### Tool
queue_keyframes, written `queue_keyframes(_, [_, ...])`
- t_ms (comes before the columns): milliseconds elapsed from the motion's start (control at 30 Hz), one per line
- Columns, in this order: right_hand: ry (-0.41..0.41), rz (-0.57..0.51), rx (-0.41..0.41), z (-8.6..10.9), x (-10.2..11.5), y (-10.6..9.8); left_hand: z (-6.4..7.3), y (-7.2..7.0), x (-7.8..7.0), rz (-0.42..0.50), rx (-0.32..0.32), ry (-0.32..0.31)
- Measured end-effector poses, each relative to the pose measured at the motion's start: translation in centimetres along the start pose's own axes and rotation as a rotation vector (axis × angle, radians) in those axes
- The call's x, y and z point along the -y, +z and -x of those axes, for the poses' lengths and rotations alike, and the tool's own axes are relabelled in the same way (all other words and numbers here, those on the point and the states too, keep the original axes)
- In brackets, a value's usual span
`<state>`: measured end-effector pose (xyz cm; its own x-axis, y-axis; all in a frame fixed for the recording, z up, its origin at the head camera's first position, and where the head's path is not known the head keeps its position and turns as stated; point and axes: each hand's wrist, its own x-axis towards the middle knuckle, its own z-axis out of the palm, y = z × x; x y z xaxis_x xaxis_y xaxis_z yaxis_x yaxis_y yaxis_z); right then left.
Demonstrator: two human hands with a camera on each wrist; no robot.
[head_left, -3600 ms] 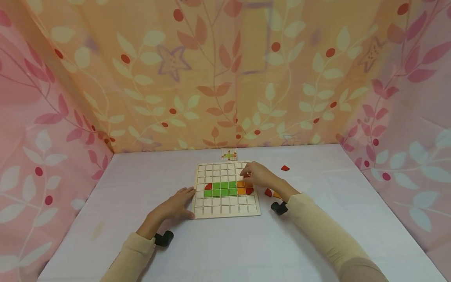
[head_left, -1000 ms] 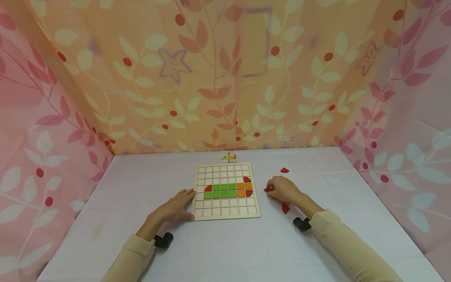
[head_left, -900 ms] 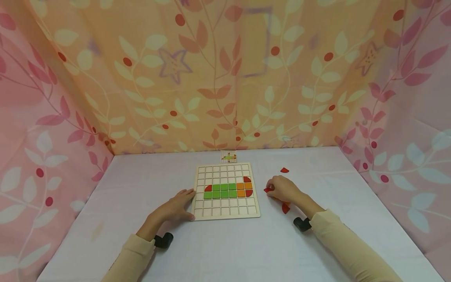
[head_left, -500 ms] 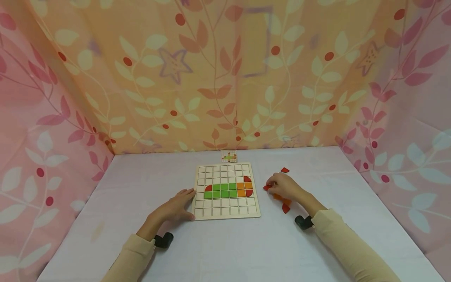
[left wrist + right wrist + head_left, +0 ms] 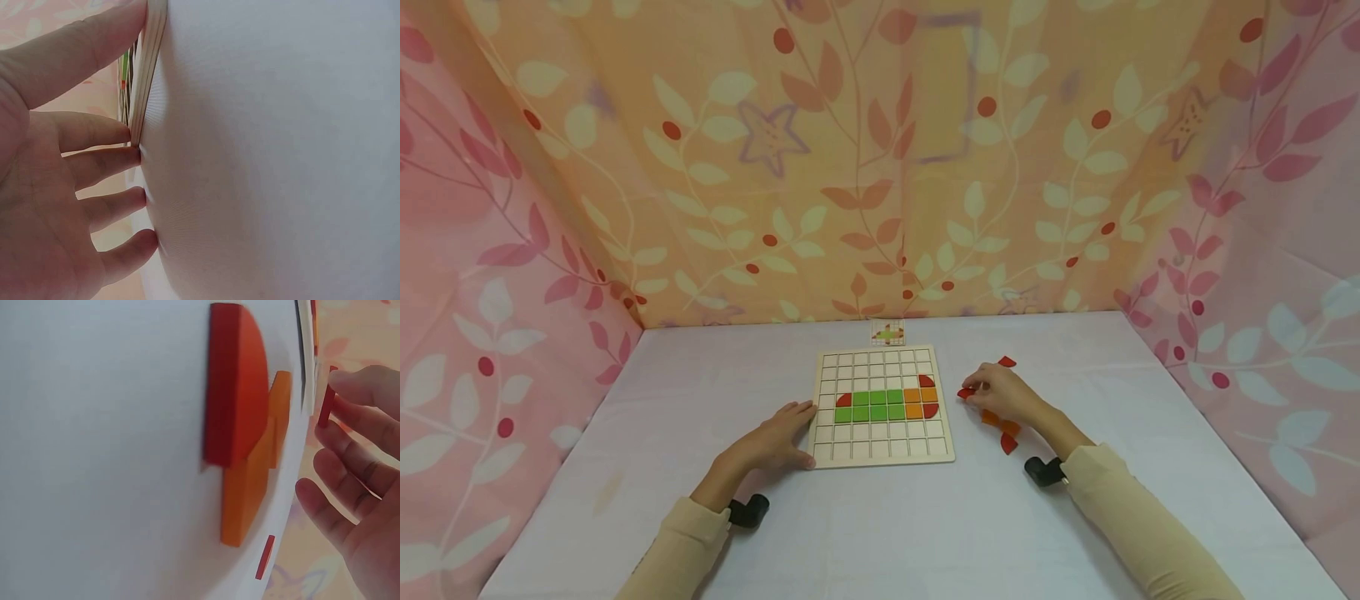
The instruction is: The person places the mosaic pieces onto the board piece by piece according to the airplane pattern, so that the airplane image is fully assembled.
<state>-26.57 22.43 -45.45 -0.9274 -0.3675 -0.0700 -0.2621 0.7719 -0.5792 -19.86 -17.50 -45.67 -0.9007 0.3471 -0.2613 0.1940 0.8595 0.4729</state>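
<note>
Between the thumb and fingertips of my right hand [image 5: 1004,393], a small, flat red quarter-round tile [image 5: 327,403] was pinched, just off the right edge of the square, pale wooden grid board [image 5: 842,450]. Nearer my wrist lay two flat orange tiles [image 5: 990,418] and a second red tile [image 5: 1009,443], close together; a third red tile [image 5: 1007,362] lay just past my knuckles. Well apart from the pinched tile, across the board, my left hand [image 5: 775,437] was spread, thumb and fingers against the board's left edge. Green square tiles [image 5: 877,412] sat mid-board, and a small patterned card [image 5: 887,332] lay behind it.
</note>
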Motion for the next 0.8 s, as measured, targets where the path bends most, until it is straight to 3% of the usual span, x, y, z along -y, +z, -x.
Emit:
queue_keyframes(433, [-0.071, -0.002, -0.016, -1.0, 1.9, 0.2, 0.2, -0.2, -0.2, 0.004, 0.004, 0.001])
queue_keyframes(800, [-0.201, 0.033, 0.003, -2.9, 4.4, 0.8, 0.0, -0.1, 0.0, 0.017, 0.006, 0.001])
